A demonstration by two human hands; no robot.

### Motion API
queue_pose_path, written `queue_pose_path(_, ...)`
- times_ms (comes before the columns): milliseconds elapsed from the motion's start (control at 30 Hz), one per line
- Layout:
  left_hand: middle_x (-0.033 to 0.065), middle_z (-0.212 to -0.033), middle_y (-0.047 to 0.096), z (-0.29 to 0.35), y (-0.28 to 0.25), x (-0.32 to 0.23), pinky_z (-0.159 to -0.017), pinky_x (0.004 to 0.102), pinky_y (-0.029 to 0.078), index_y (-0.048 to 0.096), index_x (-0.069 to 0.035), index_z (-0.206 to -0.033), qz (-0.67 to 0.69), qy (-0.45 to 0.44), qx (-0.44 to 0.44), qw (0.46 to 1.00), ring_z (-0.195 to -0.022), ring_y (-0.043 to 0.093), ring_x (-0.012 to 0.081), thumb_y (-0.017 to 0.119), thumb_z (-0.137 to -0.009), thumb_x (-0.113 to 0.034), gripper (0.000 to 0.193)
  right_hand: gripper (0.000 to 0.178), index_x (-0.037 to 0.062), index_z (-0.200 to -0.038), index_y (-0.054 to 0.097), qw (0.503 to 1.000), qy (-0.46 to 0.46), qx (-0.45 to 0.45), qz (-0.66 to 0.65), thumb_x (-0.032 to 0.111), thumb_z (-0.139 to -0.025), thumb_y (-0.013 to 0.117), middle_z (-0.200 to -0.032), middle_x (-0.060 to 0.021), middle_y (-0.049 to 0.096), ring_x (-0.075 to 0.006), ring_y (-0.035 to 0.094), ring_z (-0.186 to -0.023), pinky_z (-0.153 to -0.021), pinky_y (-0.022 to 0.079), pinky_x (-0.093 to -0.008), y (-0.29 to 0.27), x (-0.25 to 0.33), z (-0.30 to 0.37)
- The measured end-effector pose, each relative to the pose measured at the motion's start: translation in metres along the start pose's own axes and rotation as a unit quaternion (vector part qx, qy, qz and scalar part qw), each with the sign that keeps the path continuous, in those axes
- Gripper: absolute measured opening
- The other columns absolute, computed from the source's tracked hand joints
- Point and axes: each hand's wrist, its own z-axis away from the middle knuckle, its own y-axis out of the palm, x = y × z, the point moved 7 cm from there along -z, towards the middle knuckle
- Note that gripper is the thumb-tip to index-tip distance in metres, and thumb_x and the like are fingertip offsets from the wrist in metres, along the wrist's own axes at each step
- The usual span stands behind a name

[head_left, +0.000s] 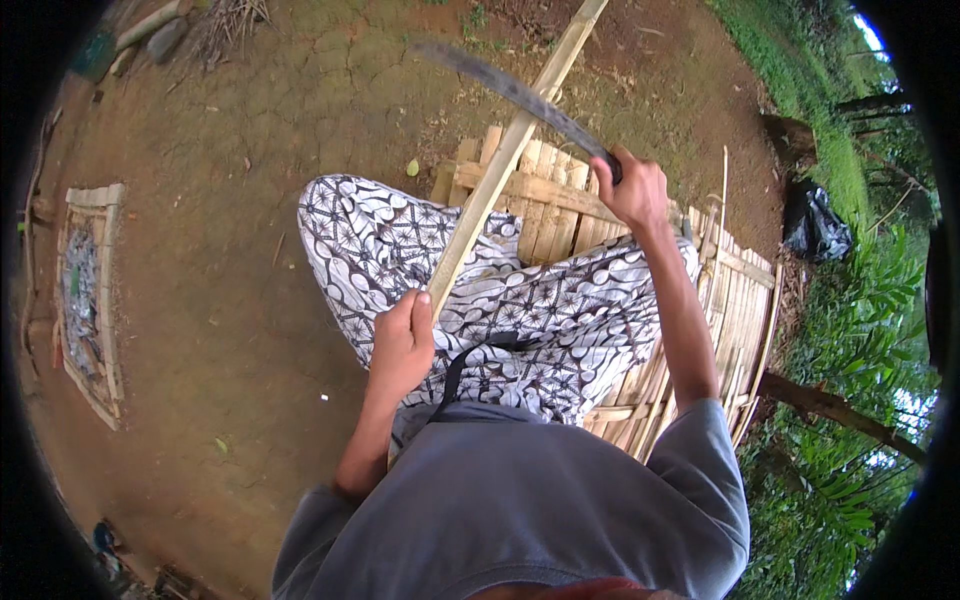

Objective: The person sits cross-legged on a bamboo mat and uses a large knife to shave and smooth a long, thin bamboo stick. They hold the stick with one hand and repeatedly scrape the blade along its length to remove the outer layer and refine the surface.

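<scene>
My left hand (404, 338) is closed around the near end of a long pale bamboo strip (487, 187), which slants up and away to the right past the top edge. In my right hand (636, 188) is the handle of a machete, mostly hidden by the fingers. Its long dark curved blade (505, 88) points to the far left and crosses the strip near its upper part. Whether the edge touches the strip, I cannot tell. Beneath both hands lie my crossed legs in black-and-white patterned cloth (560, 310).
I sit on a bamboo slat platform (735, 300) that reaches to the right. Bare earth (230, 330) spreads to the left, with a framed pit (112, 290) of litter. A black plastic bag (815, 222) lies by green plants (850, 340); a log (835, 410) juts out nearby.
</scene>
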Motion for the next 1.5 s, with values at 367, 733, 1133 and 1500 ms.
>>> queue_pose_path(367, 0.0165, -0.057, 0.047, -0.002, -0.004, 0.005, -0.052, 0.0392, 0.038, 0.049, 0.004, -0.078, 0.031, -0.001, 0.011, 0.999, -0.049, 0.046, 0.0265, 0.041, -0.098, -0.015, 0.029, 0.064, 0.0167, -0.068, 0.061, 0.943, -0.320, 0.074, 0.064, 0.073, -0.086, 0.035, -0.048, 0.0021, 0.050, -0.0086, 0.046, -0.039, -0.047, 0.048, -0.0385, -0.016, 0.119, 0.025)
queue_pose_path(733, 0.0164, -0.057, 0.049, -0.006, -0.006, 0.017, -0.052, 0.0390, 0.037, 0.049, 0.002, -0.075, 0.055, -0.023, 0.032, 0.998, -0.050, 0.046, 0.0281, 0.040, -0.098, -0.017, 0.032, 0.069, 0.0123, -0.066, 0.055, 0.958, -0.246, 0.148, 0.008, 0.071, -0.089, 0.026, -0.045, 0.0025, 0.042, -0.0103, 0.031, -0.034, -0.031, 0.034, -0.0328, -0.018, 0.106, 0.016)
queue_pose_path(1133, 0.0223, -0.059, 0.050, -0.002, 0.000, 0.019, -0.052, 0.0416, 0.039, 0.052, 0.002, -0.075, 0.008, 0.014, 0.030, 0.999, -0.052, 0.053, 0.0368, 0.040, -0.097, -0.018, 0.032, 0.059, 0.0132, -0.085, 0.065, 0.998, 0.037, 0.028, 0.042, 0.065, -0.090, 0.037, -0.049, -0.0023, 0.052, -0.0157, 0.046, -0.038, -0.037, 0.043, -0.0355, -0.042, -0.016, -0.060)
queue_pose_path(1500, 0.0235, -0.062, 0.051, 0.018, -0.018, -0.017, -0.053, 0.0429, 0.039, 0.052, 0.002, -0.078, -0.025, -0.007, 0.024, 0.999, -0.056, 0.054, 0.0402, 0.042, -0.097, -0.017, 0.028, 0.045, 0.0093, -0.072, 0.064, 0.978, 0.145, 0.092, 0.119, 0.048, -0.090, 0.050, -0.059, -0.0143, 0.061, -0.0299, 0.063, -0.055, -0.058, 0.051, -0.0410, -0.054, -0.083, -0.067)
